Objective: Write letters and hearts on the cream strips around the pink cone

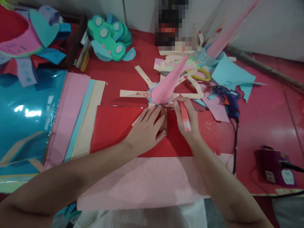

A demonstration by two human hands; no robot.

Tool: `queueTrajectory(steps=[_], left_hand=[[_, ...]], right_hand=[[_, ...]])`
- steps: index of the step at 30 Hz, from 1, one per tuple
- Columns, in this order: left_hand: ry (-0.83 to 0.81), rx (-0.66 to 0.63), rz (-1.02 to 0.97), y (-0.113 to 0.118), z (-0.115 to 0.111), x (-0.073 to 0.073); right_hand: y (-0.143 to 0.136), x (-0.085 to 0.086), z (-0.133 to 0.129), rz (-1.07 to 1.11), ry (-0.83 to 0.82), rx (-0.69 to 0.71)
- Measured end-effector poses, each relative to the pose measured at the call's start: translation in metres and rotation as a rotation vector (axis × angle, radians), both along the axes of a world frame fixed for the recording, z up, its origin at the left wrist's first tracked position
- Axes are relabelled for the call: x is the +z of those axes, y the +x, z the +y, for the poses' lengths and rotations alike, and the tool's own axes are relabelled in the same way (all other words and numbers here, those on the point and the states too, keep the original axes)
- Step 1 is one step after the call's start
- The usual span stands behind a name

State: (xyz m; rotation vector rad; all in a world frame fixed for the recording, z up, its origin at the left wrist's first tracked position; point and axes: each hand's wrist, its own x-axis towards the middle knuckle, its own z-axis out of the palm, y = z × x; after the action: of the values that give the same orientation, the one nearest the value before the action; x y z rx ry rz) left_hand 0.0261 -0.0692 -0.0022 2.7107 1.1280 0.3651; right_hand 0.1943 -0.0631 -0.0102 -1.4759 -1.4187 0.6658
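Head view: glue gun (232,103), scissors (208,75) and paper scraps (234,76) crowd the right; coloured sheets (71,104) on the left. Cone (166,85) sits mid-table at the far edge of the red board (114,129). Left hand (144,133) open, fingers slightly spread over strips (134,93), grasping nothing visible. Right hand (190,120) curled round a marker (184,112). Cone pink, smooth, pointed; strips cream, narrow, red-lettered.

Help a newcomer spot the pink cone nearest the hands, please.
On the red table, find the red sheet under the left hand. At the sheet's far edge is the pink cone. Unlike the farther pink cone, it sits beside that hand, lettered strips fanned around its base.
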Motion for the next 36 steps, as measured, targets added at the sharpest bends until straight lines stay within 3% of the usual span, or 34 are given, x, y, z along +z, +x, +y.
queueTrajectory(steps=[28,36], left_hand=[[0.047,-0.013,-0.022,-0.0003,-0.0004,-0.0023],[0.151,0.021,-0.019,-0.0003,-0.0044,0.0005]], right_hand=[[0.0003,0.002,-0.0008,-0.049,-0.009,-0.003],[0.0004,0.0019,-0.0008,-0.078,0.004,-0.017]])
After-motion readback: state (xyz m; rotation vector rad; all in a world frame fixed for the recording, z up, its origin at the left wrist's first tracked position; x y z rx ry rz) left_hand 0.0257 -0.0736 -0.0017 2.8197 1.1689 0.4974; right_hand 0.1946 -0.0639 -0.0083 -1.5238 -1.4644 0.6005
